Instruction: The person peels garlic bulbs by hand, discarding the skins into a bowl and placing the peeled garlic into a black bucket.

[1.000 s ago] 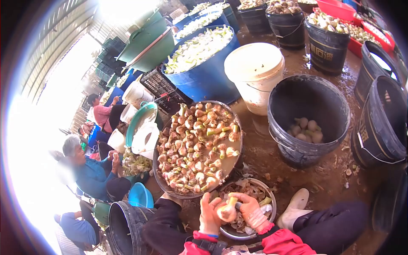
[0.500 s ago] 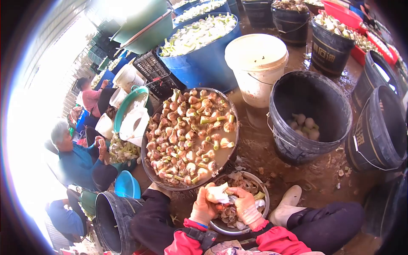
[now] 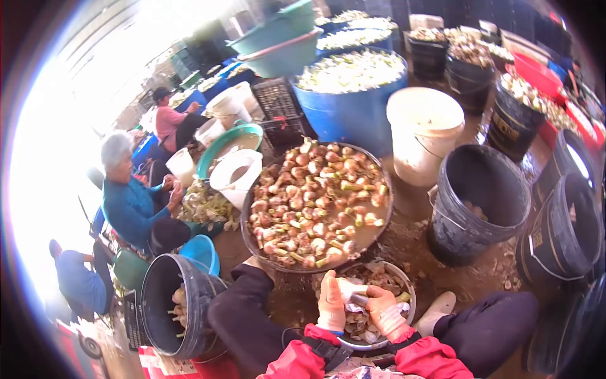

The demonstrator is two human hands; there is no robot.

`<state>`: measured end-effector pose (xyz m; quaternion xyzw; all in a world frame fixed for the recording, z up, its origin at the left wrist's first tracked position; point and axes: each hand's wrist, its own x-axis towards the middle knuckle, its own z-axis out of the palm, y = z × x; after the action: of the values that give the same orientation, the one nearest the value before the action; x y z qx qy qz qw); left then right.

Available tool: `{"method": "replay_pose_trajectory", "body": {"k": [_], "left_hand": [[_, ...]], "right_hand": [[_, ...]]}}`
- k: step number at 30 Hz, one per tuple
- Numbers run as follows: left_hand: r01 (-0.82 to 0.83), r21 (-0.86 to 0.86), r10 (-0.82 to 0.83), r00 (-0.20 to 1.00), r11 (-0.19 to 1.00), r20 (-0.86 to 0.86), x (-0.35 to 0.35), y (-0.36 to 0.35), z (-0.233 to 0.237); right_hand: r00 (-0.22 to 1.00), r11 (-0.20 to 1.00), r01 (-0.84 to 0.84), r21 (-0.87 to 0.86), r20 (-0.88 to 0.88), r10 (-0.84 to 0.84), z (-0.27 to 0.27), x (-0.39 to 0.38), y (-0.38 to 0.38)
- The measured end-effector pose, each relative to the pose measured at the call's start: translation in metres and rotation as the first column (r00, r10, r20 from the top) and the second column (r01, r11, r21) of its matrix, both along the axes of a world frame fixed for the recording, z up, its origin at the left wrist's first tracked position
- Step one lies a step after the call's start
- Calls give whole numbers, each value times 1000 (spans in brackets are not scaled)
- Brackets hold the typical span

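Observation:
Over a metal bowl [image 3: 411, 302] of peeled skins, my left hand [image 3: 331, 302] is closed on a whitish garlic bulb [image 3: 348, 288], some of its fingers pointing up. My right hand [image 3: 385, 311] meets it from the other side, closed around a small grey tool [image 3: 360, 299] whose kind is too blurred to name. The tool's end is close to the bulb or touching it. Loose garlic skins [image 3: 364, 325] lie below both hands. Just beyond the bowl stands a wide round tub [image 3: 247, 228] of unpeeled garlic bulbs [image 3: 303, 202] in muddy water.
Black buckets [image 3: 464, 230] stand at right, one holding a few pale bulbs. A white bucket [image 3: 420, 151] and a blue barrel [image 3: 353, 104] rise behind the tub. Another black bucket [image 3: 211, 300] with bulbs is at left. A co-worker in teal [image 3: 129, 205] sits beyond it.
The view has swung left and up, showing more of the left side. My left hand's fingers have straightened upward around the bulb. Both hands stay together over the bowl.

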<state>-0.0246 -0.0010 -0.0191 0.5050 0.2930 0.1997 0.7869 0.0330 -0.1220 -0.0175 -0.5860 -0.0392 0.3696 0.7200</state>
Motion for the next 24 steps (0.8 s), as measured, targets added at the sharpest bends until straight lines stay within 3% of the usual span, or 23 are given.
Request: {"method": "replay_pose_trajectory", "body": {"k": [1,3,4,5,7,8,9,11,12,13,15,16,17,19,21,22,23,24], "left_hand": [[53,-105,-55,998,993,-21,-2,11,3],[-182,61,189,969,981,-159,8,9,41],[-224,213,260,952,951,-163,15,19,27],[-233,57,239,959,971,-150,16,20,33],[-111,60,118,985,992,-129,0,12,54],[-54,74,51,998,996,36,-4,14,30],[55,82,-62,995,995,79,-13,10,5],[78,563,-116,993,823,33,-24,-1,11],[131,459,-112,991,879,-67,-29,-6,25],[82,217,-84,996,973,-1,-27,-6,33],[300,-201,-282,953,932,114,-25,36,16],[7,-359,5,1000,933,31,-21,25,29],[68,-383,-77,997,921,-7,-25,30,46],[7,-377,12,999,926,49,-19,22,32],[-20,-364,6,999,931,-40,-22,18,27],[-43,-344,7,994,938,-106,-21,18,27],[60,-455,-93,994,889,-50,-30,30,14],[47,-465,-69,997,884,-32,-30,32,12]], "right_hand": [[997,992,-39,-119,59,47,19,-4,-2],[948,945,-82,-318,269,172,34,-20,2],[886,916,-88,-391,389,251,15,-28,5],[865,893,-62,-445,423,271,15,-35,8],[986,979,6,-204,164,28,12,-34,12],[997,997,72,-14,-21,-72,36,-35,6],[995,993,65,-102,84,-57,23,-28,4],[924,953,29,-302,371,90,32,-34,3],[982,959,-62,-276,154,108,40,-42,6],[841,882,-65,-467,450,300,25,-44,8],[901,959,-52,-279,401,166,11,-46,12],[867,943,-47,-330,456,202,4,-36,8],[828,925,-41,-378,506,244,8,-26,3],[888,943,28,-331,441,129,8,-14,-4],[934,906,141,-399,358,12,7,-6,-18],[946,914,232,-334,295,-132,-35,6,-28],[937,905,328,-272,216,-275,-79,14,-39],[957,907,290,-304,74,-281,-46,18,-51]]}}
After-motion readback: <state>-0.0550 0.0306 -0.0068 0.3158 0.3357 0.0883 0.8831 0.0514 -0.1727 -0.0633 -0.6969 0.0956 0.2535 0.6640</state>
